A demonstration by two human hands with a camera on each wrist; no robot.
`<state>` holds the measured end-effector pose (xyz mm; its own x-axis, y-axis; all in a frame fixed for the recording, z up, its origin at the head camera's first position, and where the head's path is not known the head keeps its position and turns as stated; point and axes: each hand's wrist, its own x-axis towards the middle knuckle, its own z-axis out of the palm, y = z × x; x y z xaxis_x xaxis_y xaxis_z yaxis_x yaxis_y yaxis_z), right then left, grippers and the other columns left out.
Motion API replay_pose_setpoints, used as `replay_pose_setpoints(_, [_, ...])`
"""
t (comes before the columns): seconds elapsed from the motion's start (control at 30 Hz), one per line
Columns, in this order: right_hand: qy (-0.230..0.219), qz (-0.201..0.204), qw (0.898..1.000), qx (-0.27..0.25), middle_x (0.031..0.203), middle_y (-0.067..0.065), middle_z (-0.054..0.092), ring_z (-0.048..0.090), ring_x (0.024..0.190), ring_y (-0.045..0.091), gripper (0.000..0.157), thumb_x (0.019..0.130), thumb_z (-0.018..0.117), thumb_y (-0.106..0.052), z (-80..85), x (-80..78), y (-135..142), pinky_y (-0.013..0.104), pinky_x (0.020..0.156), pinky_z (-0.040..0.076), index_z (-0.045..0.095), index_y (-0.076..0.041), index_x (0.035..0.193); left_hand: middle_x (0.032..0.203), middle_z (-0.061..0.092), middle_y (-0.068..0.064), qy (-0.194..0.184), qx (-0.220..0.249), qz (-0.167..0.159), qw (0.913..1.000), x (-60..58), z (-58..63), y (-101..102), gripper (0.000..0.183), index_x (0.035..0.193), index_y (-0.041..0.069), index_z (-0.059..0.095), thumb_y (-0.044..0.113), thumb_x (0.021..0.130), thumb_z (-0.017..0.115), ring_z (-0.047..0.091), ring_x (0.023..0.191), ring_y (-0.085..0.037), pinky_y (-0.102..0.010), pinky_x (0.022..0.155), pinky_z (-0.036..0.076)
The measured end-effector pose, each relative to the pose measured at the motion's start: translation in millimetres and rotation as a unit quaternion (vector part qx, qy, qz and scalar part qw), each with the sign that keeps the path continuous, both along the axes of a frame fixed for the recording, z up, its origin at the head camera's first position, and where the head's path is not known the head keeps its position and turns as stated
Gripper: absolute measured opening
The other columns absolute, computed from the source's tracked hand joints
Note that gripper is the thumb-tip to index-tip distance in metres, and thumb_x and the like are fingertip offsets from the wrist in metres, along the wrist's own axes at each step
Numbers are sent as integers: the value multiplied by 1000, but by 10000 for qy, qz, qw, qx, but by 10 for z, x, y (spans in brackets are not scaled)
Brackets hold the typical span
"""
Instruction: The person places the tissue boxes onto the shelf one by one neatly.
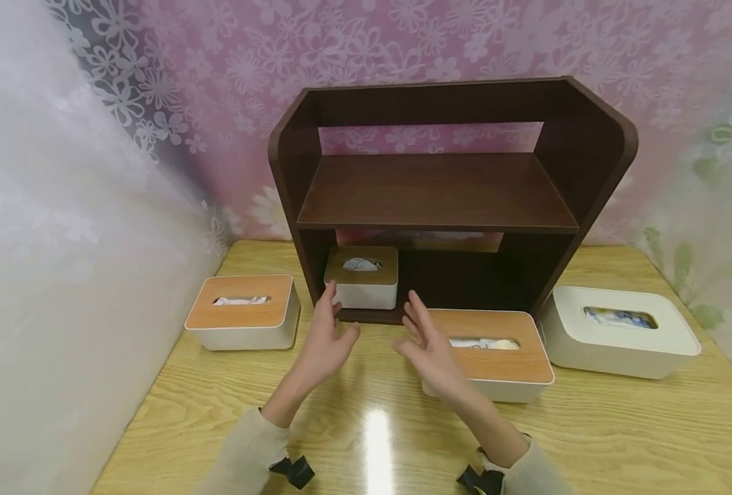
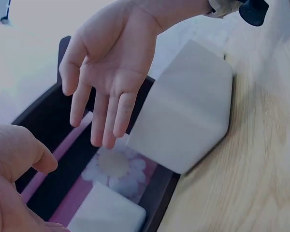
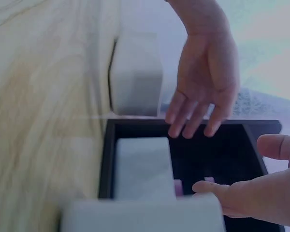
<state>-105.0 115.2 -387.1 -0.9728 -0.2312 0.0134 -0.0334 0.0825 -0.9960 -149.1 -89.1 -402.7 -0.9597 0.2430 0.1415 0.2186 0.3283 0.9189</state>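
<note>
A small square tissue box (image 1: pixel 368 297) with a brown lid and white sides sits at the left end of the lower tier of a dark brown shelf (image 1: pixel 440 189). Just in front of it is my left hand (image 1: pixel 325 344), fingers extended and holding nothing. My right hand (image 1: pixel 434 354), also with fingers extended, hovers to the right, palm facing the left hand. It covers the left part of a wood-lidded tissue box (image 1: pixel 495 390) on the table. Both hands also show in the left wrist view, where the left hand (image 2: pixel 14 181) is cut off by the edge.
Another wood-lidded tissue box (image 1: pixel 242 337) stands on the wooden table (image 1: pixel 186 405) left of the shelf. An all-white tissue box (image 1: pixel 619 354) stands at the right. The left wall (image 1: pixel 81 227) borders the table, and a pink flowered wall (image 1: pixel 396 48) rises behind the shelf.
</note>
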Motion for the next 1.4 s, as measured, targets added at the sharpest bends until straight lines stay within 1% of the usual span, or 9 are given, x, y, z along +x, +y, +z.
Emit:
replay_pose_setpoints(0.17, [405,-67,9989,205,165,14,12,17,150,36,79,99,53,-9,56,45,273,48,116,23,4,-16,161,164,11,-10,-56,4,-185,9998,65,83,54,82,160,9,6,12,96,57,26,146,-38,-52,115,30])
replay_pose_setpoints(0.33, [827,229,9904,1082,165,14,13,25,146,41,79,101,57,-13,91,10,629,52,112,32,7,-23,161,165,10,-7,-109,-127,-398,9991,81,146,133,81,160,12,6,14,97,56,23,148,-37,-51,116,28])
replay_pose_setpoints(0.4, [819,394,9835,1563,165,12,10,39,139,42,81,101,59,-20,103,-2,775,52,103,44,6,-31,161,165,9,-8,-106,-216,-490,9985,87,155,167,81,160,12,5,15,97,56,21,148,-36,-52,116,28])
replay_pose_setpoints(0.47, [864,497,9740,2037,166,12,8,43,136,42,82,100,61,-25,110,-9,909,54,99,47,6,-33,160,164,9,-9,-125,-309,-596,9977,95,153,197,82,160,12,4,17,97,57,20,148,-36,-53,116,28])
replay_pose_setpoints(0.67, [1306,425,9368,3217,159,27,22,26,142,50,79,96,66,-26,105,-33,1228,67,104,34,21,-7,158,165,8,-10,-116,-476,-907,9947,96,132,299,83,161,15,3,20,97,57,18,149,-37,-55,116,26])
replay_pose_setpoints(0.8, [1221,415,9181,3747,152,32,30,33,136,53,75,94,69,-29,166,-37,1373,68,101,37,32,-2,153,165,8,-9,-93,-580,-996,9933,90,145,354,83,161,18,3,21,97,57,17,149,-34,-54,116,26])
replay_pose_setpoints(1.07, [848,437,9098,4040,145,32,33,40,130,50,81,91,73,-34,197,-45,1592,65,96,42,32,2,152,165,4,-10,-130,-879,-1356,9868,84,102,445,87,160,9,2,23,96,59,11,150,-25,-50,118,22])
replay_pose_setpoints(1.23, [822,364,9034,4193,143,33,36,46,125,49,87,88,74,-39,192,-28,1792,62,91,46,31,0,153,166,3,-9,-280,-888,-1614,9825,108,69,517,89,161,15,0,28,97,60,9,150,-23,-51,118,22])
replay_pose_setpoints(1.4, [844,827,9193,3753,152,28,34,46,129,46,95,87,76,-40,113,-20,1996,45,90,51,22,-7,158,166,0,-8,-475,-910,-1865,9771,159,28,593,91,161,18,-2,31,97,61,5,151,-23,-51,119,18])
